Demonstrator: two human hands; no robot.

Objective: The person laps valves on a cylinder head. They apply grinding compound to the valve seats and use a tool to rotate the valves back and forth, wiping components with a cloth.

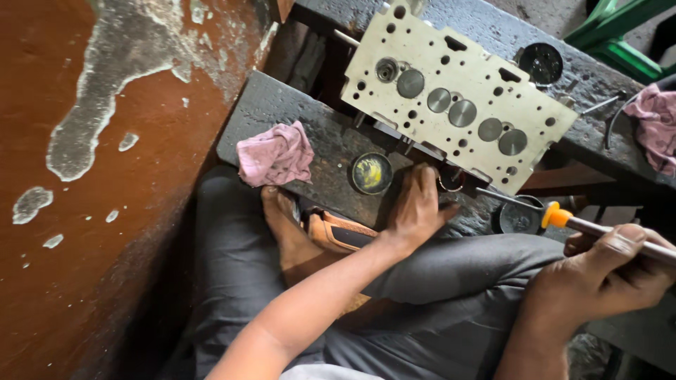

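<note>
Head view. Our right hand (605, 278) is closed around a rod-like tool (563, 218) with an orange collar; the handle end runs off the right edge, so we cannot see its full length. The tool's long axis runs right to left, rising slightly, with its thin metal tip pointing at the lower edge of the cylinder head (458, 98).

Our left hand (417, 204) rests on the dark bench (310, 119) against that lower edge. Its fingertips are tucked under the head and hidden, so we cannot tell whether they grip anything.

The head lies flat, long axis upper left to lower right, face up, 6 valve discs visible; its top corner is cut off.

Nearby: a small tin (372, 173) with yellowish contents just left of the left hand, 1 pink rag (276, 153) farther left, another rag (655, 123) cropped at right.
</note>
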